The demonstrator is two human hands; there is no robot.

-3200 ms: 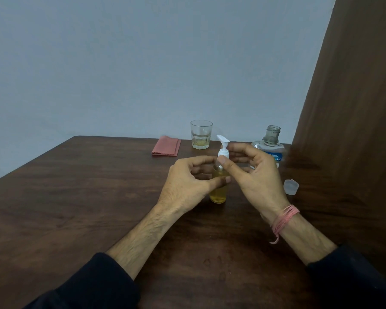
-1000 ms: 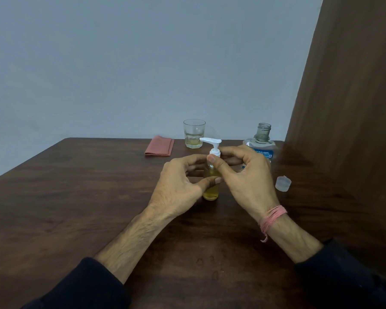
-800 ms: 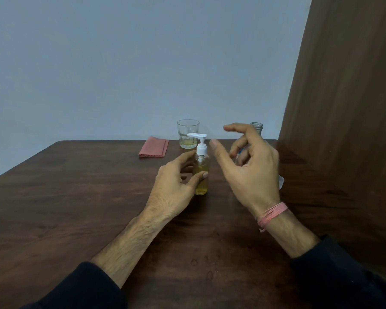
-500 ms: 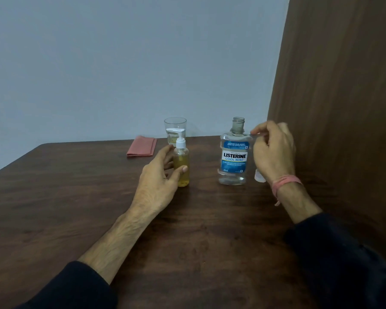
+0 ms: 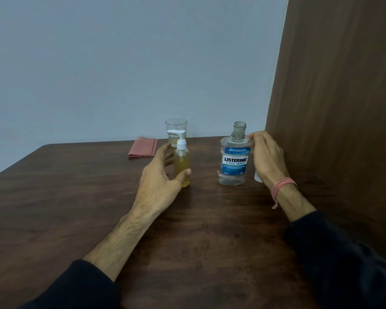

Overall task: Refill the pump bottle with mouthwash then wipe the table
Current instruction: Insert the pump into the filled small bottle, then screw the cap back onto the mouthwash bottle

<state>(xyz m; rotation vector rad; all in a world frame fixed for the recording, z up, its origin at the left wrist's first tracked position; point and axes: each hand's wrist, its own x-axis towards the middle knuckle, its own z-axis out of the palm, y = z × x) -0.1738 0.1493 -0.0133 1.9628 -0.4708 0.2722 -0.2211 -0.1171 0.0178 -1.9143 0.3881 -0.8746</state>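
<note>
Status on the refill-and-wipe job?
Refill looks done: pump bottle holds yellow liquid, pump head on, left hand around it. In hand: right hand touches the uncapped Listerine bottle; its cap sits behind that hand. Left: wiping; the red cloth lies folded.

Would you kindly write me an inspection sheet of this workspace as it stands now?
Surface: dark wooden table.
Job's things: pump bottle upright, pump on, yellow liquid inside; mouthwash bottle upright, uncapped; folded pink cloth at the far edge.
Clutter: glass behind the pump bottle; white cap, partly hidden.
Hands: left hand holds the pump bottle; right hand touches the mouthwash bottle.
Cables: nothing seen.
Surroundings: pale wall, wooden panel.
</note>
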